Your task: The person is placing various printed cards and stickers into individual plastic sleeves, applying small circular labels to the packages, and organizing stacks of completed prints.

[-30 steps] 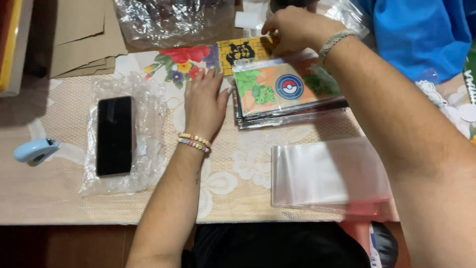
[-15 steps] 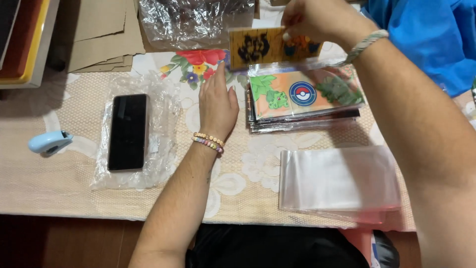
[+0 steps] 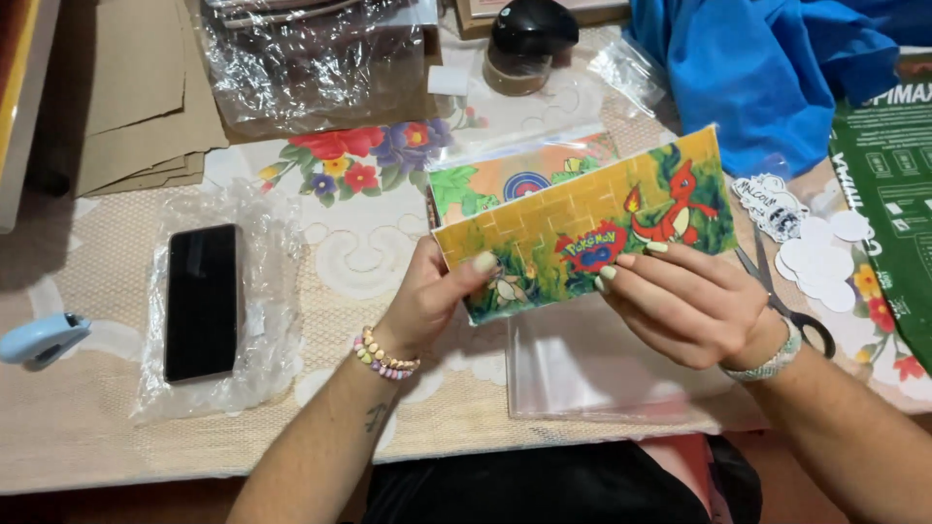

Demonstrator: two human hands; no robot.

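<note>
The bench [image 3: 116, 427], under a pale lace-patterned cover with a flowered print at the far middle, carries everything here. At the far right lies a heap of blue cloth [image 3: 767, 68], and at the far left brown card sheets [image 3: 136, 87] beside crumpled clear wrapping [image 3: 311, 58]. The colourful printed card [image 3: 582, 228], yellow brick and green foliage with an orange cartoon creature, has come up off the bench since a second ago and now sits tilted in the air at the middle, above the stack of bagged cards [image 3: 485, 180] it was resting near, so the work has moved from steadying the stack to handling one card. The left hand [image 3: 432, 301] pinches its near-left corner, fingers closed on it; the right hand [image 3: 689, 306] grips its near edge, fingers spread along the face. Below lies a clear plastic sleeve [image 3: 592, 374], partly covered by the hands. A black phone [image 3: 202, 301] rests on bubble wrap at left. Scissors [image 3: 791, 311] are mostly hidden behind the right wrist, and a light-blue tool [image 3: 39, 340] is cut off at the left edge.
</note>
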